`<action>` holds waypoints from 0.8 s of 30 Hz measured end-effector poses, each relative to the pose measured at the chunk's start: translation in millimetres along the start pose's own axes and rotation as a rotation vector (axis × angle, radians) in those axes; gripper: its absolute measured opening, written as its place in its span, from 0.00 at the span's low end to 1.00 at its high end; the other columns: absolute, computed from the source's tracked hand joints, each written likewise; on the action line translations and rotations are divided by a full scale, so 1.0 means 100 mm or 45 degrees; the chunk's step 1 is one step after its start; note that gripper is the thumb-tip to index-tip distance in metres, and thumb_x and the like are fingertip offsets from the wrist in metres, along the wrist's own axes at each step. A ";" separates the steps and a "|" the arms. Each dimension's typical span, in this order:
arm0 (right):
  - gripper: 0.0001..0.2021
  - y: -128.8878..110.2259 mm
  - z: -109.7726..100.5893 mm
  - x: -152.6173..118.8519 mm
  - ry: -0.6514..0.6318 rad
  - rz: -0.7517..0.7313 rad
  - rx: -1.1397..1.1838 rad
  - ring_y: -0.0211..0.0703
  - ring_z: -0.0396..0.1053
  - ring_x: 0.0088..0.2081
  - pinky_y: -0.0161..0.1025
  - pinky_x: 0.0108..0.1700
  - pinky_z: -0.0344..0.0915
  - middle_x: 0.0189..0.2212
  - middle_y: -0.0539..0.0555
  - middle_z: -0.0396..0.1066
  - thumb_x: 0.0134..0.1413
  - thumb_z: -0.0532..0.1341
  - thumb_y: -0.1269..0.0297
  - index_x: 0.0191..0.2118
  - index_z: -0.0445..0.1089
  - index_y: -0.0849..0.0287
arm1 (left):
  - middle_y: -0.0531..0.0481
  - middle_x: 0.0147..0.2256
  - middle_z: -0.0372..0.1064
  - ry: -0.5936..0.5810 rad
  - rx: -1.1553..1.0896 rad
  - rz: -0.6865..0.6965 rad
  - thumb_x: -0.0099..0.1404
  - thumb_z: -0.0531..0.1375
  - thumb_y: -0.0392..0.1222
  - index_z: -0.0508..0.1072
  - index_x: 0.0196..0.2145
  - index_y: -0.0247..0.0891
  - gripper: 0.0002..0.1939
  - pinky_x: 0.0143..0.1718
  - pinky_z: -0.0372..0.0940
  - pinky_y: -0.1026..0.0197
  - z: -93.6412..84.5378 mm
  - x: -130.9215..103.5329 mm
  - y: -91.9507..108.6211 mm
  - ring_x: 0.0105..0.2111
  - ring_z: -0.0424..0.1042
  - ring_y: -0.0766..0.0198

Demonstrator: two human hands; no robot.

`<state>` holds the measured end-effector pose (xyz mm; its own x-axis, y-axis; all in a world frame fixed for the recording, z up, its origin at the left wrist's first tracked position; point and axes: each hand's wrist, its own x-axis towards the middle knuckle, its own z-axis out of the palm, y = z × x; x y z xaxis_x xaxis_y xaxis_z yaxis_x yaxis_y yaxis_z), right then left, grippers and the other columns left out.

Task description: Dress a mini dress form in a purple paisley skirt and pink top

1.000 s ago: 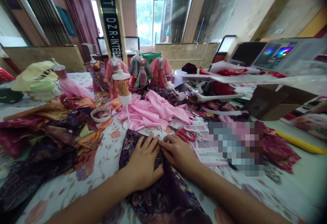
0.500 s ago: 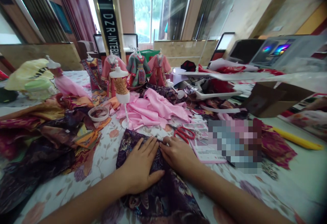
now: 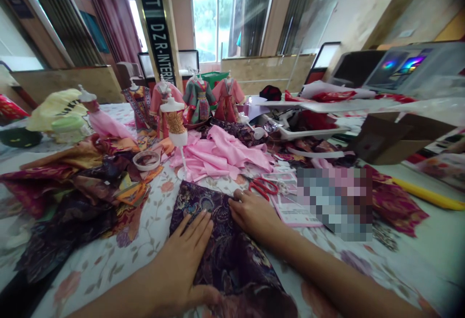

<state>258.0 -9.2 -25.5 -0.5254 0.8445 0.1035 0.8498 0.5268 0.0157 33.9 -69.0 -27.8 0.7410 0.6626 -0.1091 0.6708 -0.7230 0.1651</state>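
Observation:
A piece of dark purple patterned fabric (image 3: 232, 265) lies on the floral tablecloth in front of me. My left hand (image 3: 185, 255) rests flat on its left side, fingers stretched forward and thumb spread. At the fabric's upper right edge, my right hand (image 3: 254, 211) has curled fingers pinching the cloth; a ring shows on one finger. Red-handled scissors (image 3: 264, 187) lie just beyond my right hand. Past the fabric's far edge stands a small white mannequin (image 3: 178, 139) in a gold-and-brown bodice, with pink satin cloth (image 3: 225, 156) bunched beside it.
Crumpled brocade scraps (image 3: 83, 187) and a tape roll (image 3: 146, 160) lie to the left. Several dressed mini mannequins (image 3: 199, 98) stand behind. On the right are a pink-edged card (image 3: 298, 216), a cardboard box (image 3: 385, 136) and a yellow tube (image 3: 428, 194). A blurred patch hides one item.
My left hand has slid back toward me and to the left, away from my right hand, uncovering more fabric. The right hand stays at the fabric's edge. The view has shifted slightly.

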 end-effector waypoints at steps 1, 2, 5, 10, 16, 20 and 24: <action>0.13 0.00 0.01 0.00 0.015 -0.005 -0.004 0.43 0.66 0.36 0.37 0.36 0.59 0.36 0.57 0.70 0.60 0.50 0.66 0.36 0.72 0.60 | 0.34 0.64 0.34 -0.028 -0.002 -0.010 0.59 0.46 0.67 0.40 0.64 0.27 0.48 0.61 0.39 0.43 -0.02 -0.04 0.02 0.64 0.35 0.46; 0.13 0.01 0.02 -0.01 0.029 -0.009 -0.008 0.44 0.66 0.35 0.37 0.35 0.59 0.36 0.57 0.70 0.60 0.50 0.66 0.36 0.72 0.59 | 0.33 0.64 0.34 -0.059 0.001 -0.024 0.59 0.46 0.68 0.41 0.64 0.26 0.49 0.61 0.40 0.42 -0.04 -0.08 0.04 0.64 0.36 0.45; 0.13 0.02 0.04 -0.02 0.048 -0.023 -0.008 0.44 0.66 0.35 0.38 0.35 0.58 0.36 0.58 0.70 0.61 0.49 0.66 0.37 0.72 0.60 | 0.32 0.63 0.36 -0.119 0.040 -0.054 0.58 0.46 0.68 0.42 0.63 0.27 0.48 0.60 0.44 0.43 -0.06 -0.22 0.08 0.63 0.39 0.44; 0.13 0.02 0.04 -0.01 0.051 -0.021 0.043 0.44 0.67 0.35 0.38 0.35 0.58 0.36 0.59 0.70 0.60 0.50 0.67 0.36 0.72 0.60 | 0.38 0.62 0.44 0.030 0.164 -0.093 0.62 0.51 0.58 0.36 0.64 0.37 0.42 0.60 0.47 0.48 0.02 -0.54 0.07 0.62 0.47 0.47; 0.13 0.00 0.04 0.00 0.042 -0.004 0.059 0.44 0.67 0.34 0.37 0.34 0.59 0.34 0.59 0.69 0.60 0.50 0.68 0.35 0.72 0.61 | 0.37 0.61 0.48 0.197 0.195 -0.104 0.62 0.49 0.61 0.44 0.64 0.33 0.41 0.61 0.41 0.43 -0.18 -0.37 0.14 0.63 0.43 0.44; 0.12 0.05 0.10 0.00 0.038 -0.011 0.108 0.44 0.67 0.35 0.37 0.37 0.61 0.35 0.59 0.70 0.59 0.52 0.67 0.36 0.73 0.62 | 0.35 0.64 0.34 0.218 -0.087 -0.089 0.63 0.44 0.63 0.42 0.64 0.25 0.44 0.62 0.44 0.47 -0.28 0.27 0.37 0.64 0.35 0.48; 0.10 0.14 0.20 0.01 -0.017 0.046 0.191 0.48 0.68 0.40 0.39 0.43 0.63 0.39 0.62 0.73 0.55 0.57 0.69 0.40 0.73 0.66 | 0.33 0.65 0.28 0.341 -0.426 -0.036 0.67 0.40 0.58 0.31 0.64 0.25 0.40 0.62 0.44 0.46 -0.09 0.81 0.49 0.64 0.30 0.52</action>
<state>268.9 1.2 -45.3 -0.4962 0.8637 0.0881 0.8528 0.5039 -0.1368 126.4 -48.7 -19.8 0.6586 0.7407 0.1326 0.6115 -0.6295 0.4793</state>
